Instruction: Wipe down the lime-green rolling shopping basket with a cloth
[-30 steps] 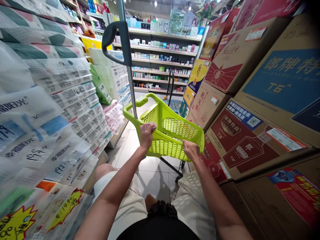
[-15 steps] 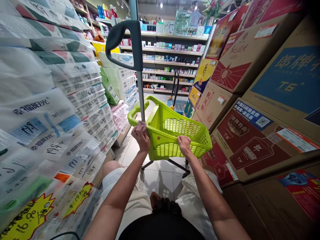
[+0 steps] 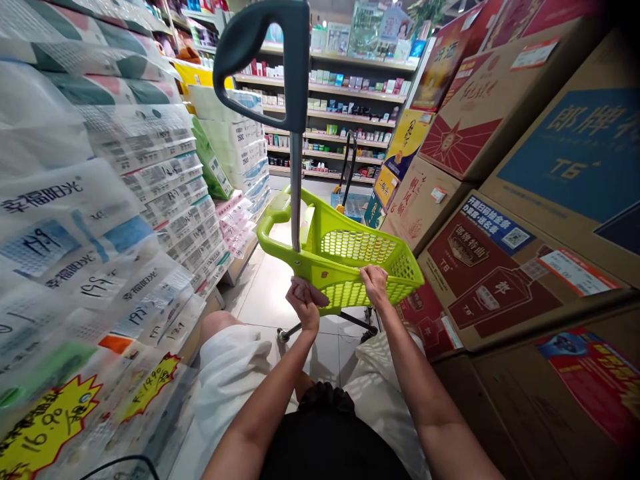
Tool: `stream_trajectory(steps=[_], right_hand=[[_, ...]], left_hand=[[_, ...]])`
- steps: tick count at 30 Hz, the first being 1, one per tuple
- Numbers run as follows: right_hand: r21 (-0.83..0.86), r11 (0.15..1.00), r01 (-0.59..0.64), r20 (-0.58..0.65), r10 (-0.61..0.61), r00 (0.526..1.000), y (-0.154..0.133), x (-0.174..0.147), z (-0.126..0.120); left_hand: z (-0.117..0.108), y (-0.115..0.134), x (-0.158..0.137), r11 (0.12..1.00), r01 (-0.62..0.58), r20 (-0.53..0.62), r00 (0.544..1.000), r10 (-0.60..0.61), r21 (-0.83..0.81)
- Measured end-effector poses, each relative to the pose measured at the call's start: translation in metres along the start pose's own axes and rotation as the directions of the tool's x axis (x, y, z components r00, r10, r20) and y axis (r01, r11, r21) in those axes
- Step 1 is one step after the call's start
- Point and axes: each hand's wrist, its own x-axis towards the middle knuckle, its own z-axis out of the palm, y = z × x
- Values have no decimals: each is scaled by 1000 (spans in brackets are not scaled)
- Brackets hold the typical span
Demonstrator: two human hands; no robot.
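In the head view a lime-green shopping basket cart [image 3: 345,240] stands in front of my knees, tilted in the picture, with a tall pole [image 3: 296,193] and a dark grey looped handle [image 3: 295,73] rising at its left. My left hand [image 3: 304,308] is closed on a dusty-pink cloth [image 3: 314,293], which lies against the near outer wall of the basket, below the rim. My right hand [image 3: 375,285] grips the near rim farther right, fingers curled over the edge. Some of the left fingers are hidden by the cloth.
Stacked plastic-wrapped tissue packs [image 3: 170,193] line the left side. Cardboard cartons [image 3: 500,267] are piled close on the right. Beyond the basket stand a blue platform trolley [image 3: 355,205] with a black handle and shelves of small goods [image 3: 345,110].
My left hand has moved down and right with the cloth, from the pole's base to the basket's side wall. The handle appears nearer. My right hand stays on the rim.
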Motion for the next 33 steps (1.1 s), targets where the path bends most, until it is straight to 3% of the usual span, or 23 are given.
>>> stream_trajectory(steps=[3,5,8,10,13,16,18,22,26,28,30,33], right_hand=[[4,1000,-3,24,3,1000,2,1,-4],[5,1000,-7,16,7,1000,4,1,-6],[-4,999,-38,-8,38,999,7,0,-8],[-26,997,-68,-12,68,998,6,-2,-10],[-34,998,-57,-8,56,998,-7,-8,-11],[21,999,50,23,-50,998,-35,-13,-7],[87,990,109,54,-114,992,-57,-15,-1],[218,972,90,20,-97,995,-90,-20,11],[274,957,92,11,-99,995,-101,-26,15],[284,955,88,19,-98,995,-102,-30,14],[286,954,88,20,-98,995,-103,-33,14],[298,951,86,17,-95,995,-105,-37,13]], left_hand=[[-3,-3,4,965,206,-37,976,-215,-160],[-7,7,22,931,267,-20,960,-280,-250],[-16,25,41,918,256,157,963,-217,-303],[-22,30,38,923,257,249,950,-187,-287],[-29,25,15,919,337,278,920,-275,-206],[-31,21,-9,884,434,296,879,-373,-175],[-29,26,-14,864,449,318,873,-370,-227],[-20,53,-4,803,418,343,895,-284,-425],[-15,83,22,689,423,274,906,-322,-589],[-17,96,37,675,411,230,910,-345,-612],[-23,109,51,733,333,137,939,-315,-593],[-33,133,63,895,12,-144,986,-85,-446]])
